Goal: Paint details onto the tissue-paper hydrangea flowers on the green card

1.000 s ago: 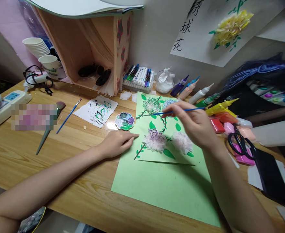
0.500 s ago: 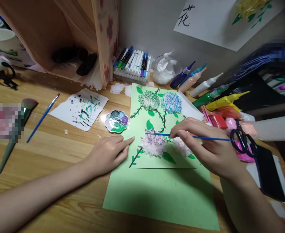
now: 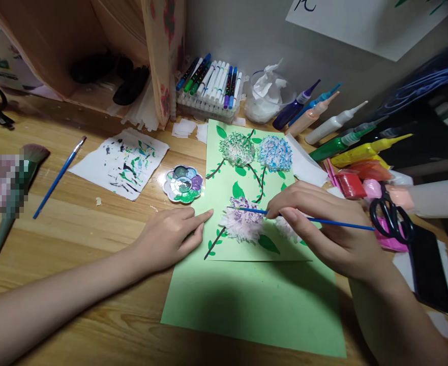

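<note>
A light green card [image 3: 246, 168] bears several fluffy tissue flowers with painted stems and leaves; it lies on a larger green sheet [image 3: 254, 305]. My right hand [image 3: 323, 229] pinches a thin blue paintbrush [image 3: 338, 222], whose tip rests at the top of the purple-white flower [image 3: 242, 224]. My left hand [image 3: 170, 236] lies flat on the wooden desk [image 3: 75, 229], fingers stretched out, fingertips pressing the card's left edge. A small flower-shaped palette [image 3: 182, 184] with green and purple paint sits just above my left hand.
A paint-smeared white paper [image 3: 120, 162], a second blue brush [image 3: 58, 176] and a green makeup brush [image 3: 12, 203] lie at the left. A marker tray [image 3: 208, 86] and paint bottles [image 3: 323, 122] line the back. Scissors [image 3: 391, 218], a black phone [image 3: 431, 274] and clay packets [image 3: 351, 184] sit at the right.
My right hand came down from the upper flowers to the lower purple-white flower, bringing the brush tip onto it. The view tilted downward. My left hand stayed put.
</note>
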A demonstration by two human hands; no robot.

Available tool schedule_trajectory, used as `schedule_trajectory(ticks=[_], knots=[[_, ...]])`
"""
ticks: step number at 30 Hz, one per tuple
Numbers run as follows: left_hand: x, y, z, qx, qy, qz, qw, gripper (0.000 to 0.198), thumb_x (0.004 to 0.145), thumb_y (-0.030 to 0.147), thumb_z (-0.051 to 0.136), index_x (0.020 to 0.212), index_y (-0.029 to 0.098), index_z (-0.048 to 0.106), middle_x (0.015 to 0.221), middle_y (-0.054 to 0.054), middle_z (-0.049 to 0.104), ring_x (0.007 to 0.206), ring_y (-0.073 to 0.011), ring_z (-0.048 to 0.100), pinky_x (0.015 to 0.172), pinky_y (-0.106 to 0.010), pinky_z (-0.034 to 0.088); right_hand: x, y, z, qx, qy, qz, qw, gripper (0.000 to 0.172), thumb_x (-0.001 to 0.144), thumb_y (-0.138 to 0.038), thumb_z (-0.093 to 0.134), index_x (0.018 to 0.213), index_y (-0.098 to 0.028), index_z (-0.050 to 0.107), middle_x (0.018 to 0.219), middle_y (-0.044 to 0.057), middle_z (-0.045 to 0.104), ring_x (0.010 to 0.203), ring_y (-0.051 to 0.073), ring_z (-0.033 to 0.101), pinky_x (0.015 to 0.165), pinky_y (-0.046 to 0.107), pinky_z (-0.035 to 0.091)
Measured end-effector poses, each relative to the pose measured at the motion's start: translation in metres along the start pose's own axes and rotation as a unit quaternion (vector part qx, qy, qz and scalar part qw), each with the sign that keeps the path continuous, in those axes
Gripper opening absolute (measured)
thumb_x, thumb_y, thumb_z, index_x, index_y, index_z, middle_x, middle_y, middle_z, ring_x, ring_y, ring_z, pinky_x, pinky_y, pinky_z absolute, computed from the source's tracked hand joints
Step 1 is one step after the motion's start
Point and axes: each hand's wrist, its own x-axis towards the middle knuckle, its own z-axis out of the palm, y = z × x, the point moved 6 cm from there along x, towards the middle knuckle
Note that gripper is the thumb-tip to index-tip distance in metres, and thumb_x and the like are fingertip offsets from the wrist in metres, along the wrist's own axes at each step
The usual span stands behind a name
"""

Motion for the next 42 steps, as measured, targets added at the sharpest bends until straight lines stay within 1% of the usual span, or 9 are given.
schedule_trajectory(ticks=[7, 16, 22, 36, 42], knots=[[0.0008, 0.0005, -0.0004, -0.001, -0.004, 0.005, 1.000, 0.037, 0.092, 0.023, 0.040, 0.121, 0.019, 0.063, 0.073, -0.002, 0.064, 0.063, -0.0126, 0.056, 0.056, -0.024, 0.039, 0.0004, -0.0014, -0.0002, -0.009, -0.003, -0.018, 1.000, 0.016, 0.093, -0.021, 0.046, 0.086, -0.023, 0.060, 0.076, 0.005, 0.065, 0.075, 0.019, 0.059, 0.067, 0.034, 0.044], [0.0012, 0.0002, -0.0004, -0.008, -0.006, 0.004, 1.000, 0.037, 0.092, 0.023, 0.041, 0.121, 0.020, 0.063, 0.073, -0.002, 0.064, 0.061, -0.0119, 0.055, 0.055, -0.023, 0.039, 0.0026, -0.0040, -0.0007, -0.014, 0.007, -0.020, 1.000, 0.018, 0.093, -0.025, 0.044, 0.085, -0.024, 0.060, 0.075, 0.005, 0.065, 0.073, 0.020, 0.060, 0.066, 0.035, 0.045], [0.0004, -0.0004, -0.0002, -0.006, -0.007, 0.007, 1.000, 0.037, 0.092, 0.024, 0.041, 0.121, 0.020, 0.063, 0.072, -0.002, 0.064, 0.062, -0.0128, 0.056, 0.056, -0.025, 0.038, 0.0039, -0.0056, 0.0003, -0.023, -0.002, -0.032, 0.999, 0.017, 0.093, -0.022, 0.045, 0.085, -0.023, 0.060, 0.075, 0.005, 0.065, 0.072, 0.018, 0.059, 0.066, 0.033, 0.045], [0.0014, 0.0002, -0.0002, -0.006, -0.001, 0.013, 1.000, 0.036, 0.092, 0.024, 0.041, 0.120, 0.020, 0.063, 0.072, -0.001, 0.064, 0.062, -0.0124, 0.056, 0.056, -0.024, 0.037, 0.0021, -0.0024, 0.0008, -0.020, -0.009, -0.019, 1.000, 0.015, 0.093, -0.022, 0.046, 0.086, -0.024, 0.059, 0.076, 0.005, 0.064, 0.074, 0.019, 0.058, 0.066, 0.034, 0.044], [0.0005, 0.0001, -0.0005, -0.010, -0.003, 0.011, 1.000, 0.036, 0.092, 0.023, 0.042, 0.120, 0.019, 0.064, 0.073, -0.002, 0.065, 0.062, -0.0124, 0.056, 0.056, -0.024, 0.037, 0.0007, -0.0033, -0.0007, -0.026, -0.002, -0.036, 0.999, 0.015, 0.093, -0.021, 0.046, 0.085, -0.022, 0.059, 0.075, 0.005, 0.064, 0.074, 0.018, 0.058, 0.066, 0.033, 0.044]])
